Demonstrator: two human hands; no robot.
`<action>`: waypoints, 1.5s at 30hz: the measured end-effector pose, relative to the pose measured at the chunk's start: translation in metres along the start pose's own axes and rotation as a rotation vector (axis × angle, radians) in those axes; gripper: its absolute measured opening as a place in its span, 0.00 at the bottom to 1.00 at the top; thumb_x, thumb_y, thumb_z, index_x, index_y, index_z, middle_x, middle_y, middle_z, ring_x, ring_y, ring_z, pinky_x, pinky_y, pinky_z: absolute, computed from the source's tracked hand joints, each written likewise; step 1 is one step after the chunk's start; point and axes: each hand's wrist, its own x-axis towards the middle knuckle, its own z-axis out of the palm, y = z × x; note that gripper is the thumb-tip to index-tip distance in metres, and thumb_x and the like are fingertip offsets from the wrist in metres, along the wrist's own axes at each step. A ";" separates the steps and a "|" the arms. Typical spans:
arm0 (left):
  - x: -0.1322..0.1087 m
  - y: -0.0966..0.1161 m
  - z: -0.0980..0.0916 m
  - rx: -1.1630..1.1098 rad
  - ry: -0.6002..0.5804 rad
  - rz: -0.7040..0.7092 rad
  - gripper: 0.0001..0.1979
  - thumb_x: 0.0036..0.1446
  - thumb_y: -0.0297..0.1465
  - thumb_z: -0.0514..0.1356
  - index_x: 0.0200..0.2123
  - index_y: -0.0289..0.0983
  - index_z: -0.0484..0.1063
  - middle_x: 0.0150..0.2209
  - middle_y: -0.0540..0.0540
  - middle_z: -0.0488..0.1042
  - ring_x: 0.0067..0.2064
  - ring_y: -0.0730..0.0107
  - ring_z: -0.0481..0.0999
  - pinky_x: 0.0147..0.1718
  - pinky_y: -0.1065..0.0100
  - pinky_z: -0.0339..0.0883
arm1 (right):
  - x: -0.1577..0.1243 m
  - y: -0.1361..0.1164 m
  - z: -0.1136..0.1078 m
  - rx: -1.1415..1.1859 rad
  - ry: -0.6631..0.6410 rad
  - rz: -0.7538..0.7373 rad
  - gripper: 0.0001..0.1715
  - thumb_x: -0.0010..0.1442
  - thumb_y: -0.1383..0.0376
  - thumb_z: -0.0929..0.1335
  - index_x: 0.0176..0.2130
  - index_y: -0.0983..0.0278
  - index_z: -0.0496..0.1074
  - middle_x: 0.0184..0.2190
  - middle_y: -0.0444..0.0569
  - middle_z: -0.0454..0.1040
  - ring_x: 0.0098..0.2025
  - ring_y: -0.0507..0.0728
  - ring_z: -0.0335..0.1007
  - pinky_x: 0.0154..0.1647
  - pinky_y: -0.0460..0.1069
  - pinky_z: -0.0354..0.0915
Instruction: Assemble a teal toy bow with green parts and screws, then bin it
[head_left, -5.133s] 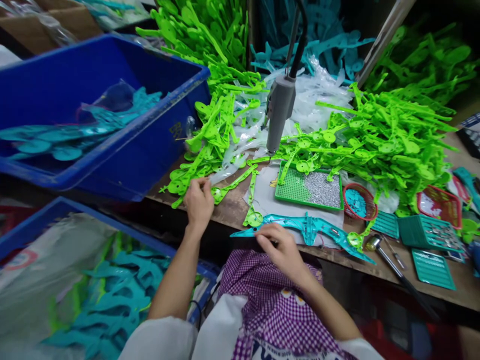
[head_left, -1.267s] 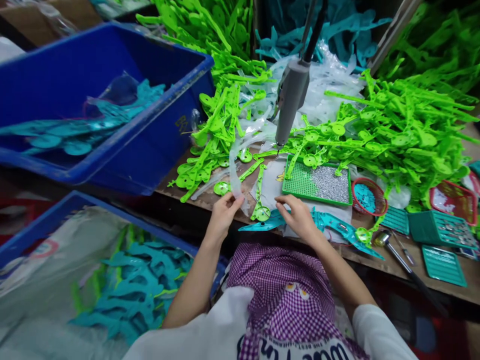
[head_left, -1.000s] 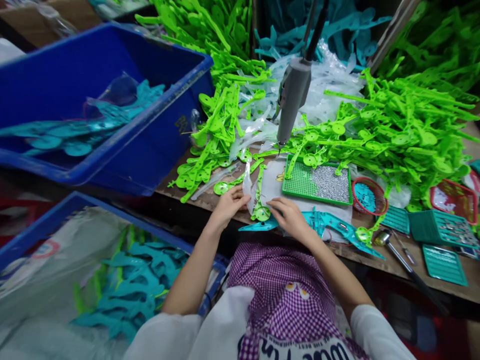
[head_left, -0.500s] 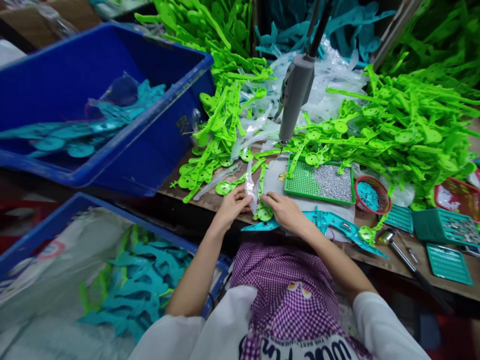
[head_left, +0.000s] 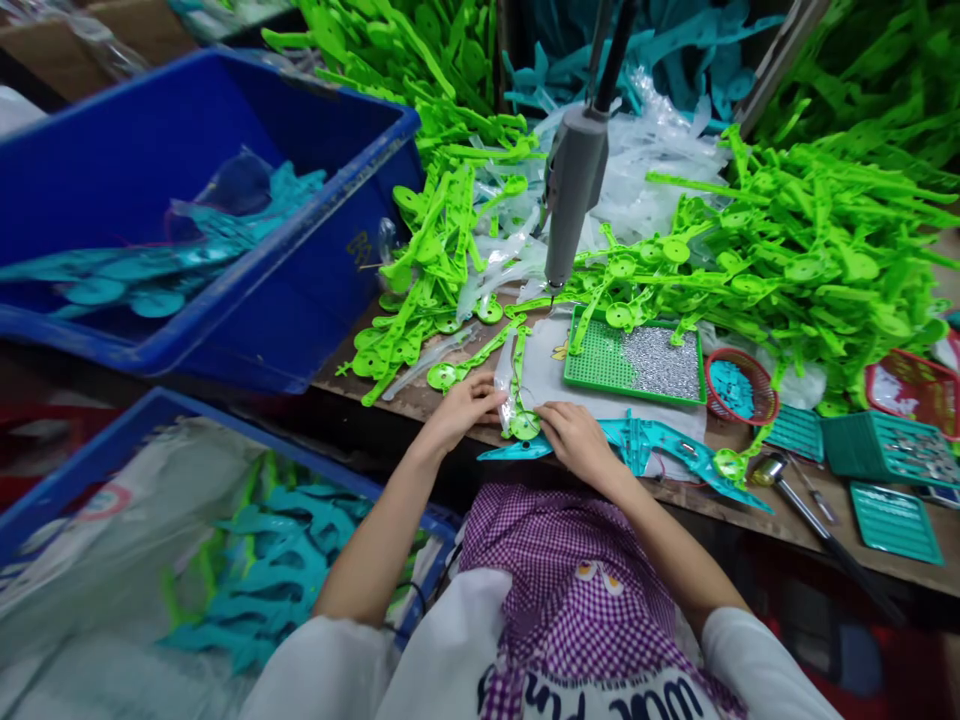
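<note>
Blue plastic fills the view left of the green studded tray (head_left: 634, 358): a big blue crate (head_left: 300, 290) there holds teal pieces, some under clear film. A second crate (head_left: 97, 465) below it carries a sack of more teal shapes. Green plastic parts in a heap (head_left: 787, 260) crowd the counter (head_left: 409, 398) behind and right of the tray. A smaller spill (head_left: 431, 270) lies to its left, all of it loose and unwrapped. A grey hanging tool (head_left: 571, 195) dangles with its tip just above the tray's far left corner. In front of the tray a teal part (head_left: 660, 450) lies along the counter's edge. Just left of the tray lies one green part (head_left: 517, 385) with a clear sleeve (head_left: 501, 370) against it; whether the part is already inside cannot be told. The person's left hand (head_left: 461, 408), left of the tray's near corner, has bent fingers and thumb closed on the sleeve's lower end. The right hand (head_left: 576, 440), in front of that corner, rests bent fingertips on the part's round end; whether it grips or only presses cannot be told. On this showing a single piece is in hand, and the loose green heaps suggest most of the work is left
</note>
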 end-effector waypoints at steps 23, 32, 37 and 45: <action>0.013 0.013 -0.008 0.290 -0.144 -0.026 0.42 0.48 0.27 0.68 0.66 0.35 0.58 0.23 0.58 0.66 0.24 0.78 0.69 0.27 0.70 0.75 | -0.004 -0.001 0.004 -0.092 0.071 -0.089 0.19 0.69 0.67 0.60 0.53 0.67 0.72 0.47 0.57 0.77 0.48 0.61 0.72 0.49 0.55 0.68; 0.015 0.005 -0.007 0.285 -0.105 0.046 0.43 0.45 0.29 0.69 0.65 0.32 0.59 0.17 0.60 0.63 0.19 0.77 0.66 0.22 0.71 0.71 | 0.108 -0.016 -0.026 -0.220 -0.117 0.099 0.31 0.64 0.75 0.56 0.65 0.76 0.58 0.67 0.63 0.57 0.70 0.63 0.52 0.67 0.60 0.54; 0.013 0.000 -0.004 0.206 -0.077 0.044 0.41 0.46 0.28 0.67 0.65 0.31 0.60 0.17 0.59 0.66 0.19 0.78 0.67 0.23 0.72 0.71 | 0.117 -0.006 -0.013 -0.332 -0.151 0.084 0.32 0.64 0.76 0.55 0.65 0.77 0.57 0.66 0.66 0.58 0.69 0.63 0.55 0.68 0.63 0.50; 0.014 -0.009 -0.002 0.170 -0.030 0.052 0.40 0.46 0.30 0.68 0.63 0.32 0.63 0.19 0.58 0.68 0.21 0.76 0.69 0.25 0.70 0.73 | 0.116 -0.009 -0.013 -0.294 -0.149 0.105 0.31 0.66 0.73 0.55 0.66 0.78 0.56 0.67 0.65 0.56 0.69 0.64 0.52 0.67 0.60 0.54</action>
